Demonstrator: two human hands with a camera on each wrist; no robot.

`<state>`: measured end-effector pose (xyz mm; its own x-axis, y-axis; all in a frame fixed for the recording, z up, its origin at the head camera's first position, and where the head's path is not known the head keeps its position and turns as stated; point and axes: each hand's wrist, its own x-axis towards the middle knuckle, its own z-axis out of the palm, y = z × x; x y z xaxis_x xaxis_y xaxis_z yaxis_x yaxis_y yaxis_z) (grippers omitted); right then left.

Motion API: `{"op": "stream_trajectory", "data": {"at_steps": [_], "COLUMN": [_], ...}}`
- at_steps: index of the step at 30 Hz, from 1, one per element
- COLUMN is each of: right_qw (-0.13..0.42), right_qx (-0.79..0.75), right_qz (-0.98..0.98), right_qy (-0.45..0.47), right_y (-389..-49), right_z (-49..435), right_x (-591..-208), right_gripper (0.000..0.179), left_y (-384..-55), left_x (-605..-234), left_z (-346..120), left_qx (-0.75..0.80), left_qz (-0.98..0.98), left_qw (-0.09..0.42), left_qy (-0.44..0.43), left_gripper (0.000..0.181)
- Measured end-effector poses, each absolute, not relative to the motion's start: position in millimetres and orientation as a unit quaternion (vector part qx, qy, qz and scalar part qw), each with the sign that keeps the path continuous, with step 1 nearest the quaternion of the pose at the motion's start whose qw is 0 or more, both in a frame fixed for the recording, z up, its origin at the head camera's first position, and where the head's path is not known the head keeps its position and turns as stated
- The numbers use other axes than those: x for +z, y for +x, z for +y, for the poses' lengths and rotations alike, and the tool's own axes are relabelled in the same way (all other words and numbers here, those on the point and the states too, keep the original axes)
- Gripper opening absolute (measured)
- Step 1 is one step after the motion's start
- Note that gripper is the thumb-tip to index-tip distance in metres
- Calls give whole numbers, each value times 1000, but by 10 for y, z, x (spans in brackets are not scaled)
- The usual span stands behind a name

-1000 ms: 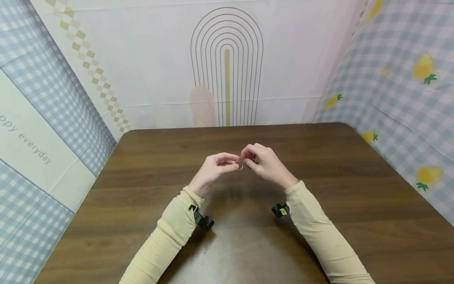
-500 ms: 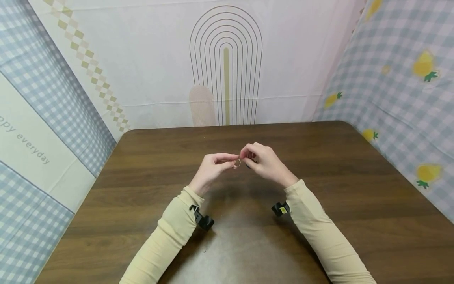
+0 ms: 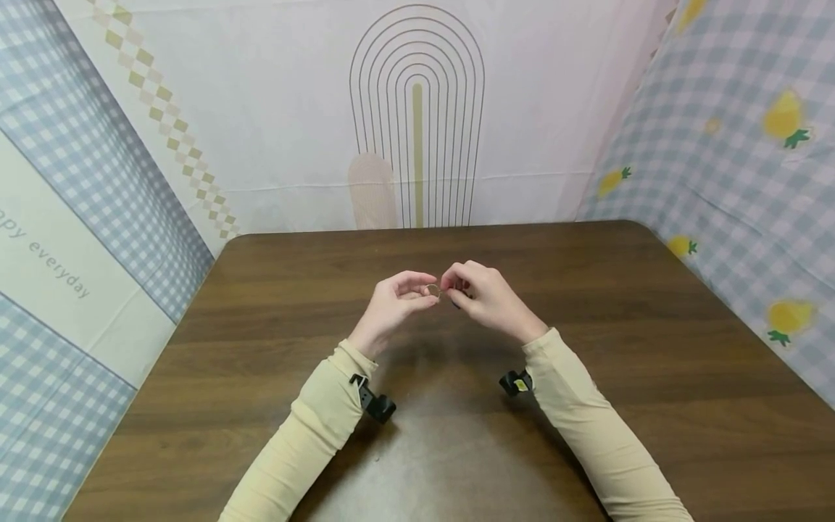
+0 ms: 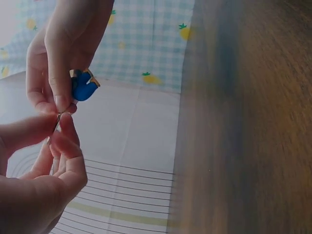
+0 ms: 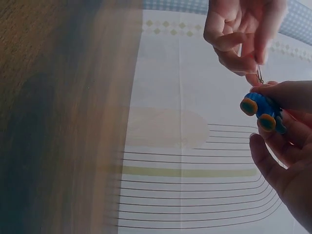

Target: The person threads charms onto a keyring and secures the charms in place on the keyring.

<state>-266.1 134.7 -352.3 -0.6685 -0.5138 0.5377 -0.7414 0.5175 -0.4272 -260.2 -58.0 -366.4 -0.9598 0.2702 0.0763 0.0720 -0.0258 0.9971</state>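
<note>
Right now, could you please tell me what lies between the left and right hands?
A ring lies between the left hand and right hand, as the right wrist view shows.

Your left forearm (image 3: 296,428) and right forearm (image 3: 596,428) reach forward, slanting inward to each other. Your left hand (image 3: 389,304) pinches between thumb and fingers, while your right hand (image 3: 488,293) has its fingers curled toward the thumb, both hands' fingertips close together.
</note>
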Motion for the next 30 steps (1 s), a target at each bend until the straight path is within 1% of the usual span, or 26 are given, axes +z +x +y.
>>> {"op": "stream_trajectory", "data": {"at_steps": [5,13,22,26,30], "right_qw": [179,177,175,171,169], "right_qx": [323,328,333,334,332], "right_qz": [-854,-852,-852,-854,-855], "right_qy": [365,367,364,361,361], "right_y": [-2665,-2666,-2678,-2675,-2672], "right_z": [1355,1359,1368,1368,1369], "right_x": [-3519,-3513,-3511,-3506,-3507], "right_gripper": [10,9,9,10,9], "left_y": [-2616,-2619,-2612,-2616,-2626], "left_x": [-3681,-3685,-3674,-3681,-3684], "left_z": [-580,-589,-581,-589,-603], "left_qx": [723,705,703,711,710], "left_qz": [680,697,697,689,689], "left_qw": [57,58,80,79,78], "left_qy": [108,115,114,116,120], "left_gripper": [30,26,30,32,29]}}
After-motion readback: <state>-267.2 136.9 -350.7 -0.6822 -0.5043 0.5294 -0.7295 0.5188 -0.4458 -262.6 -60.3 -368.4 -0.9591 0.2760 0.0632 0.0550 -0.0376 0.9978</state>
